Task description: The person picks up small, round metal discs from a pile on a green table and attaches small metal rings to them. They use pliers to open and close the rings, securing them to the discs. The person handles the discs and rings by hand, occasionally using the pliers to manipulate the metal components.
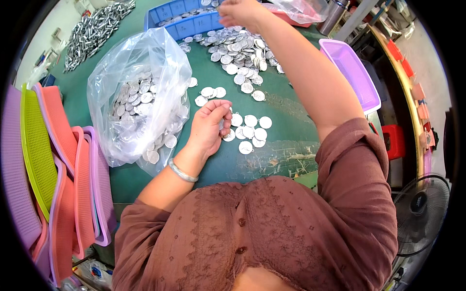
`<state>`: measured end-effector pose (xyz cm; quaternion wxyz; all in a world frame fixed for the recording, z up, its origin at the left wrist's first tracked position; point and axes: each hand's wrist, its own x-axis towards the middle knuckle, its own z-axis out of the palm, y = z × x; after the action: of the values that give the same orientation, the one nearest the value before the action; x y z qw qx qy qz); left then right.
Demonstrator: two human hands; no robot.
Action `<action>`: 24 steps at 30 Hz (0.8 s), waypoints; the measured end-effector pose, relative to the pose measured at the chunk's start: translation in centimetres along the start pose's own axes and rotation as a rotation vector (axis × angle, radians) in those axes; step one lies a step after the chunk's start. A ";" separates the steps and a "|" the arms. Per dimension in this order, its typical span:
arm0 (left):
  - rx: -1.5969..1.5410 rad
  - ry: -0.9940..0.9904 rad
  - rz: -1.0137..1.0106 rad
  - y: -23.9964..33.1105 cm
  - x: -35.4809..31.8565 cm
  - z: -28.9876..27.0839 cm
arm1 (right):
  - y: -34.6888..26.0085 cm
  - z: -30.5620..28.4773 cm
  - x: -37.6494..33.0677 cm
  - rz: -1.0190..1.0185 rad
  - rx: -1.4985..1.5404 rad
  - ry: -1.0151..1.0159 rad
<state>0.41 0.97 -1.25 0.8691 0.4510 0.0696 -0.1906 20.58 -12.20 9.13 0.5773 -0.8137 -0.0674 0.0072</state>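
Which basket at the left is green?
The green basket, between the leftmost purple basket and a pink basket; its colour sets it apart.

Viewed from a distance, I can read no lettering; at eleven o'clock, the blue tray (190, 27) bears small marks, too indistinct to decipher.
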 end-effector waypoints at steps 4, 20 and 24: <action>-0.019 -0.010 -0.007 0.0 0.1 0.0 | 4.5 -1.3 -3.8 -0.262 -0.413 -0.138; -0.060 -0.004 -0.058 0.4 0.3 -0.4 | 6.9 0.1 -13.0 -0.115 -0.260 -0.315; -0.096 -0.034 -0.203 1.0 0.3 -0.3 | 6.2 -0.2 -15.2 -0.328 -0.085 -0.401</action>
<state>1.08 1.70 -0.73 0.8671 0.3960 0.1093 -0.2816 6.16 -16.19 2.36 0.5113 -0.7977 -0.3116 0.0720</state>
